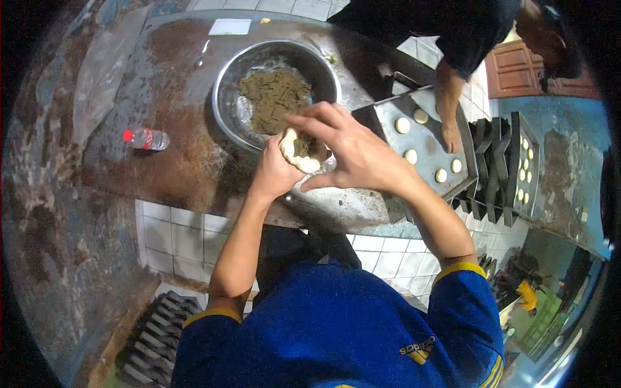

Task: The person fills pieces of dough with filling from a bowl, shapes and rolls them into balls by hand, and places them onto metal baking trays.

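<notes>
A piece of pale dough (303, 154) with dark brown filling inside it is cupped in my left hand (275, 171), whose fingers curl around its far side. Over its right side arches my right hand (346, 145), fingers bent and thumb apart from them; whether its fingertips touch the dough is hard to tell. Just beyond both hands stands a wide metal bowl (223, 107) with a mass of brown filling (275, 97) in it. A shiny metal surface (343, 204) shows on the table below my right hand.
A bottle with a red cap (149, 139) lies on the worn table (174, 168) at left. To the right, a co-worker's hand (451, 137) reaches onto a tray (424, 145) of round dough pieces. Stacked trays (498, 168) stand farther right. A white card (229, 26) lies at the far edge.
</notes>
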{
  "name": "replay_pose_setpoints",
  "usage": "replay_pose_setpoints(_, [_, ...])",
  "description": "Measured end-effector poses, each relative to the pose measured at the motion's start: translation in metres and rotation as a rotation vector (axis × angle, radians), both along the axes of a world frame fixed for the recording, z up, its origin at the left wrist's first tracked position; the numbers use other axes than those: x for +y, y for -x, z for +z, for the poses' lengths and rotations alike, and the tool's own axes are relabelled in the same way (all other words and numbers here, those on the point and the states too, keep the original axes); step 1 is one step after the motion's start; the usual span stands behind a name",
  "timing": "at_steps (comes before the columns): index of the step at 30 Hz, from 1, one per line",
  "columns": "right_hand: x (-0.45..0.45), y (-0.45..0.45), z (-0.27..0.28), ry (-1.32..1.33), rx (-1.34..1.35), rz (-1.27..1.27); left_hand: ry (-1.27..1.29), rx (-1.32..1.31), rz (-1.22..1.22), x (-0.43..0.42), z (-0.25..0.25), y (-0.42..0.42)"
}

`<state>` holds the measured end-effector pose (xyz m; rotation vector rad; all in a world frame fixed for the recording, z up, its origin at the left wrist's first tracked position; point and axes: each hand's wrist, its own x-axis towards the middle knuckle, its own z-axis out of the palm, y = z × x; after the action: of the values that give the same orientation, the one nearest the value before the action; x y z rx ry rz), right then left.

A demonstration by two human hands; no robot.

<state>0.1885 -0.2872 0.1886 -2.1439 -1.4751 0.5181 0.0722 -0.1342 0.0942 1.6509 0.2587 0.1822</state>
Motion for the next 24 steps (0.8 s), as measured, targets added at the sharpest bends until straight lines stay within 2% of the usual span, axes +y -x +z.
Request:
replay_pose_setpoints(1, [-0.01,0.003,0.002,-0.082,0.002,-0.08,0.11,0.026,-0.079,-0.008,-0.011,-0.007])
replay_pose_setpoints(2, [-0.024,-0.001,0.003,-0.09,-0.003,-0.093,0.102,0.023,-0.093,-0.017,-0.007,-0.01])
replay_pose_setpoints(4, [-0.05,-0.013,0.004,-0.161,0.22,-0.15,0.121,-0.04,-0.161,-0.034,0.006,-0.015])
replay_pose_setpoints(5, [-0.062,-0.015,0.009,-0.241,0.228,-0.208,0.156,0.0,-0.272,-0.04,0.019,-0.02])
replay_pose_setpoints(6, [-0.078,-0.02,0.001,-0.283,0.329,-0.214,0.145,-0.002,-0.282,-0.05,0.03,-0.021])
replay_pose_setpoints(8, [-0.108,-0.02,0.009,-0.266,0.556,-0.331,0.467,-0.02,-0.241,-0.076,0.047,-0.019])
replay_pose_setpoints(9, [-0.121,-0.019,0.009,-0.279,0.554,-0.337,0.454,-0.067,-0.247,-0.089,0.046,-0.021])
replay_pose_setpoints(11, [-0.146,-0.015,0.008,-0.304,1.016,-0.456,0.477,-0.005,-0.242,-0.108,0.05,-0.023])
replay_pose_setpoints(14, [-0.184,-0.013,0.03,-0.328,1.068,-0.508,0.473,0.033,-0.246,-0.143,0.045,-0.03])
replay_pose_setpoints(15, [-0.197,-0.014,0.034,-0.251,0.362,-0.338,0.527,0.027,-0.191,-0.157,0.039,-0.033])
replay_pose_setpoints(16, [-0.211,-0.006,0.047,-0.196,0.323,-0.35,0.58,0.024,-0.136,-0.17,0.036,-0.036])
replay_pose_setpoints(17, [-0.22,-0.008,0.039,-0.264,0.079,-0.28,0.574,0.04,-0.198,-0.184,0.044,-0.038])
replay_pose_setpoints(19, [-0.236,-0.013,0.027,-0.358,-0.161,-0.2,0.569,0.112,-0.271,-0.207,0.049,-0.043])
replay_pose_setpoints(20, [-0.247,-0.017,0.022,-0.363,-0.166,-0.215,0.566,0.177,-0.323,-0.218,0.052,-0.046])
replay_pose_setpoints(22, [-0.265,-0.026,0.013,-0.436,0.026,-0.171,0.534,0.233,-0.317,-0.233,0.057,-0.056])
replay_pose_setpoints(23, [-0.272,-0.028,0.01,-0.533,0.178,-0.274,0.739,0.294,-0.385,-0.231,0.06,-0.064])
replay_pose_setpoints(24, [-0.283,-0.029,0.008,-0.557,0.21,-0.338,0.945,0.357,-0.45,-0.234,0.064,-0.07])
